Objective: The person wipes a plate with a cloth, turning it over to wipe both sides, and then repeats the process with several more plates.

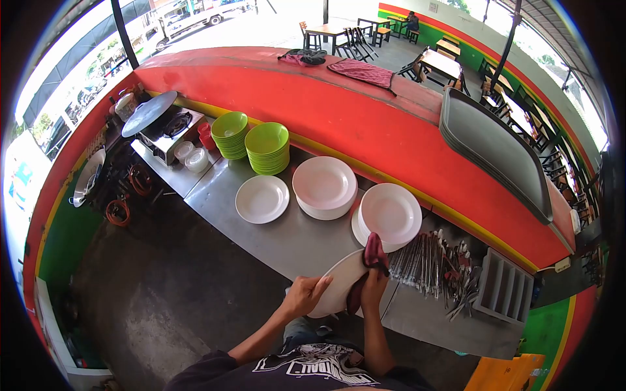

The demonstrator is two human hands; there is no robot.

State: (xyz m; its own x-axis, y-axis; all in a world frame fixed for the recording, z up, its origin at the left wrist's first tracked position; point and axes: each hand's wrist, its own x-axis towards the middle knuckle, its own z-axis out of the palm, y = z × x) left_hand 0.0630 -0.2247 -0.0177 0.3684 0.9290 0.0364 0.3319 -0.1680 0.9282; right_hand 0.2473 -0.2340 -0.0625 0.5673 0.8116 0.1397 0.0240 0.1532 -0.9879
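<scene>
A white plate [340, 287] is held tilted in front of my body, over the near edge of the steel counter. My left hand [305, 298] grips its left rim, thumb on the face. On the opposite side my right hand [373, 290] is closed around a dark red cloth [375, 253], which wraps over the plate's right edge. Just beyond lies a stack of white plates [390, 214], with a second stack [324, 188] to its left. Farther left, a white plate [262, 199] rests flat on the counter.
Green bowls [267, 146] stand in two stacks along the red wall [261, 91]. Loose cutlery [430, 264] covers the counter's right part, beside a grey cutlery tray [503, 287]. Dark trays [495, 150] lean on the ledge. A stove [171, 130] sits at the far left.
</scene>
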